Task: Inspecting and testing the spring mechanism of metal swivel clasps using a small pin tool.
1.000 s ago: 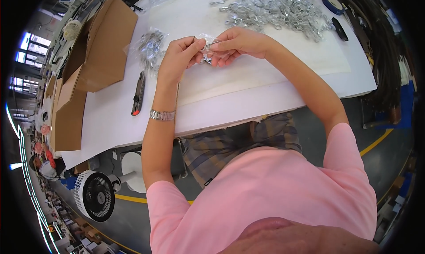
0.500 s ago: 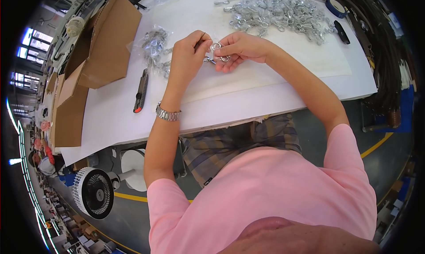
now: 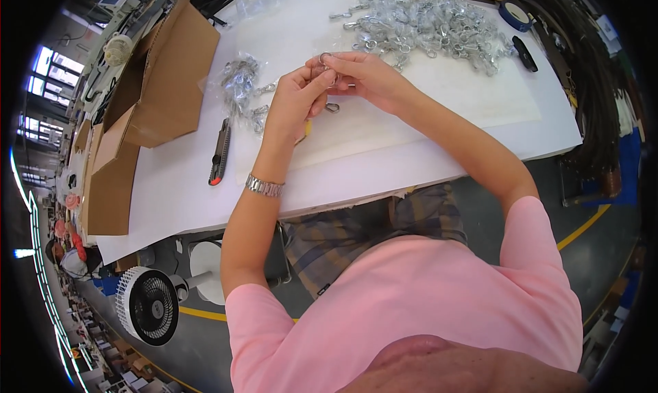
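Note:
Above the white-covered table, my left hand [image 3: 296, 97] and my right hand [image 3: 370, 79] meet with closed fingers at a small silver metal ring [image 3: 325, 56]. Its round top shows over the fingertips; the rest is largely covered by them. Just below the hands a small metal clip [image 3: 332, 108] shows; whether it is joined to the ring I cannot tell. From under my left hand sticks out a small yellow piece [image 3: 307, 128], its kind unclear. To the left lies a small heap of clear-bagged metal hardware [image 3: 240, 84].
A big pile of metal clips in clear bags [image 3: 439, 30] covers the far right. Left are a black utility knife [image 3: 220, 152] and an opened cardboard box [image 3: 171, 71]. Blue tape [image 3: 515, 16] and a black object [image 3: 525, 53] lie far right. A fan [image 3: 147, 305] stands below.
My hands have drawn together, the right shifting slightly left and the left turning inward. The ring has moved up and left. A yellow piece now shows below my left hand.

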A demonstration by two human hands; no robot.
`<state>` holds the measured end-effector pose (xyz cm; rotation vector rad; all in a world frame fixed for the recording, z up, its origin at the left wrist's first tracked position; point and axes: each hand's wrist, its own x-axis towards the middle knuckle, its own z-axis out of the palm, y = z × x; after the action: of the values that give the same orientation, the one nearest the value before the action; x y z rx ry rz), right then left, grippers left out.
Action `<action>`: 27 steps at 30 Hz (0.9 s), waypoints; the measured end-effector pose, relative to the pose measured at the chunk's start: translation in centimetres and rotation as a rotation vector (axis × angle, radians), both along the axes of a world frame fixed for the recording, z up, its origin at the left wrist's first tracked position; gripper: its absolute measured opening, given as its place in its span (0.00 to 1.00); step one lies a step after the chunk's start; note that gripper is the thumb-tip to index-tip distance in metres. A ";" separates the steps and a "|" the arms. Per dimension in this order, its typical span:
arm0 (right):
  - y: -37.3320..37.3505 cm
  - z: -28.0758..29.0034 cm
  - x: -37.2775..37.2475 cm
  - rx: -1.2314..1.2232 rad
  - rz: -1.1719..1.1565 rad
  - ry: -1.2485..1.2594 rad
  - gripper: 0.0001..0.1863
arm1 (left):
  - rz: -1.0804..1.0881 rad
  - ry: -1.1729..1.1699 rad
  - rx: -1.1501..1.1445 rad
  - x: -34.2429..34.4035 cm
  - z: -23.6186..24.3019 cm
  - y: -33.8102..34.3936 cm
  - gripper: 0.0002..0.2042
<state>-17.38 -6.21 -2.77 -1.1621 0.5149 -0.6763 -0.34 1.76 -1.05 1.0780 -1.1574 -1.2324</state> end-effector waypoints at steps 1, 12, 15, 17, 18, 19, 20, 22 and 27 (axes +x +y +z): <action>-0.1 0.2 -0.1 -0.008 0.052 -0.031 0.23 | -0.063 0.040 0.005 0.2 -0.2 -0.2 0.10; 0.4 1.5 -0.5 0.061 -0.053 -0.082 0.22 | -0.111 -0.007 0.080 1.0 -0.5 0.1 0.08; -0.2 0.5 -1.0 0.049 -0.105 0.019 0.19 | -0.038 0.001 0.042 1.0 -0.2 0.0 0.09; -0.4 0.5 -1.1 0.113 -0.145 -0.063 0.16 | -0.008 0.015 0.031 1.2 0.0 0.0 0.09; -0.5 0.5 -1.2 0.114 -0.145 -0.063 0.16 | 0.010 0.019 0.032 1.3 0.0 0.0 0.09; -0.5 0.8 -1.3 0.146 -0.162 -0.083 0.16 | 0.027 0.024 0.032 1.3 0.1 0.0 0.09; -0.5 1.0 -1.4 0.179 -0.179 -0.103 0.16 | 0.024 0.024 0.033 1.1 0.2 0.0 0.09; -0.3 1.0 -1.4 0.181 -0.173 -0.074 0.17 | 0.128 0.016 0.079 0.7 0.6 0.1 0.09; 0.1 1.0 -1.2 0.163 -0.162 -0.030 0.18 | 0.143 0.085 0.014 1.1 0.2 0.1 0.09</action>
<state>-18.59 -6.14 -1.72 -0.9627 0.6321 -0.7746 0.79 1.88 -0.82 1.0896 -0.9908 -1.1645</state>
